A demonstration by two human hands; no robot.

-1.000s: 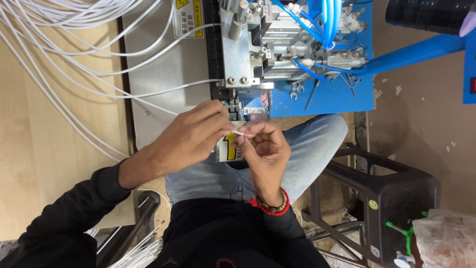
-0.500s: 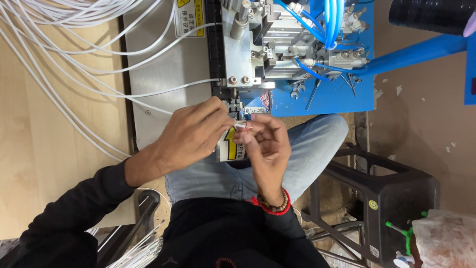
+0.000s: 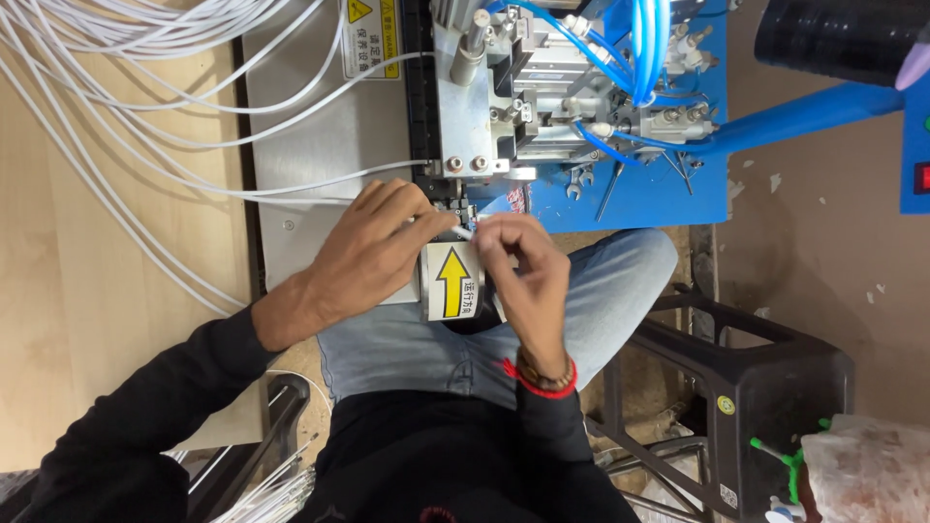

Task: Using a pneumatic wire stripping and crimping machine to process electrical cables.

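Right hand (image 3: 523, 266), red cord at wrist, pinches the end of a thin white cable (image 3: 463, 232). Left hand (image 3: 383, 247) pinches the same cable just beside it. Cable tip sits at the metal press head (image 3: 470, 145), apparently touching. Beyond: blue air hoses (image 3: 644, 44).

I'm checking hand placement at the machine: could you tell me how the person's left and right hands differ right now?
The left hand lies knuckles up over the white cables, its wrist bare below a black sleeve; the right hand is turned edgewise and wears a red wristband. Both pinch a thin white wire end at the machine's feed point, above the yellow arrow label.
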